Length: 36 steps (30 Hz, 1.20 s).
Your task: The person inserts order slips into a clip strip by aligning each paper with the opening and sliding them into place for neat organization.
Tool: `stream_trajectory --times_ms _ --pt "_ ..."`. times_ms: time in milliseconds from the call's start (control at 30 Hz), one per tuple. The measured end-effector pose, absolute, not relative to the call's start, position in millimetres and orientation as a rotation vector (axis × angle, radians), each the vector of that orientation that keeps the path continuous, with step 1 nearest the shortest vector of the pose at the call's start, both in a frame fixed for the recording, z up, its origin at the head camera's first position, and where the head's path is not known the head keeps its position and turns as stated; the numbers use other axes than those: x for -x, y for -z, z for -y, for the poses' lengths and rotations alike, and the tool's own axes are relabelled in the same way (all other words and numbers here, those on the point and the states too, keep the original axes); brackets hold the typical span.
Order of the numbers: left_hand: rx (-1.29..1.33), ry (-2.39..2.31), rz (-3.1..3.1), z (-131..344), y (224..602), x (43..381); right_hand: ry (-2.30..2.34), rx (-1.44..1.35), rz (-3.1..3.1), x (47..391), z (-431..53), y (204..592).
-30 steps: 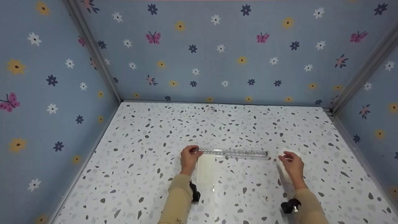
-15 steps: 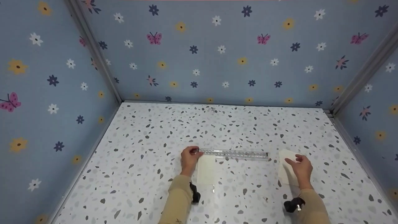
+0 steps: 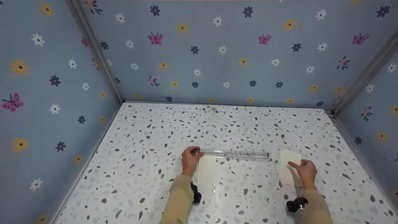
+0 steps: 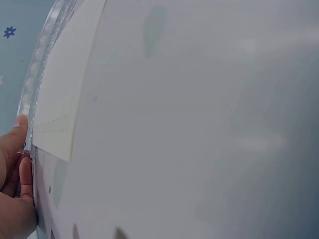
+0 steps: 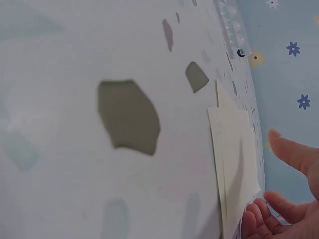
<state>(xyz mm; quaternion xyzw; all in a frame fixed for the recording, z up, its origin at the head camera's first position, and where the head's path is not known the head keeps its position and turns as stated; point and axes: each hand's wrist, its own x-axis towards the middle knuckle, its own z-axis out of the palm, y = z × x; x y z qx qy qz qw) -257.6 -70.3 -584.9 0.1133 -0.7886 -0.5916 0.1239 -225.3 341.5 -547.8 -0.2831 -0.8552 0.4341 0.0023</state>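
Observation:
A long clear plastic strip (image 3: 236, 154) with a row of round shapes lies across the middle of the table. My left hand (image 3: 189, 158) pinches its left end, thumb (image 4: 21, 124) on top and fingers behind. Just below that end, in the head view, lies a cream paper rectangle (image 3: 207, 171); the left wrist view shows faint dashed lines near its edge. At the right is a second set of cream papers (image 3: 287, 169), slightly fanned. My right hand (image 3: 306, 171) is at their right side, thumb apart from the loosely bent fingers, with nothing visible between them.
The white speckled tabletop (image 3: 174, 124) is bounded by blue flowered panels (image 3: 205, 62) at the back and both sides. Grey metal posts (image 3: 93, 46) stand at the corners. Both wrists carry a black camera (image 3: 196, 193).
My right hand has moved right and slightly toward me, off the middle of the right-hand papers, so more of them shows. The left hand and the plastic strip have stayed put.

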Motion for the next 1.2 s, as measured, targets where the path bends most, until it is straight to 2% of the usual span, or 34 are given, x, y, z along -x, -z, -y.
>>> stream_trajectory --times_ms 433,767,1200 --pt "-0.332 1.751 2.300 70.2 585.3 258.0 -1.384 0.926 2.694 224.2 -339.6 548.8" --pt "-0.315 1.731 2.293 70.5 585.3 258.3 -1.341 0.808 2.654 219.9 -338.4 552.2" --pt "-0.315 1.731 2.282 69.7 585.8 259.1 -1.359 0.930 2.671 225.0 -340.4 555.5"
